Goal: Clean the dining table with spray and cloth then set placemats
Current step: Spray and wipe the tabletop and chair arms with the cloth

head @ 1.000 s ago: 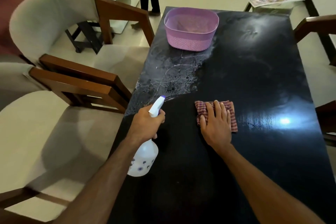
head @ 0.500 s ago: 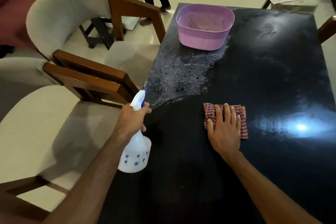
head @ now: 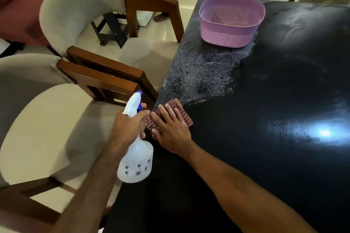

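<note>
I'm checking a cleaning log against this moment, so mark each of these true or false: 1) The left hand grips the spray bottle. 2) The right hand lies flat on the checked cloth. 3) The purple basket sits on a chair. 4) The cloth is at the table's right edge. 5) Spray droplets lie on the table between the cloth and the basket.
1) True: the left hand grips the neck of the spray bottle.
2) True: the right hand presses the checked cloth with straight fingers.
3) False: the purple basket stands on the black table, at its far end.
4) False: the cloth is near the table's left edge, beside the bottle.
5) True: the spray droplets cover that stretch.
</note>
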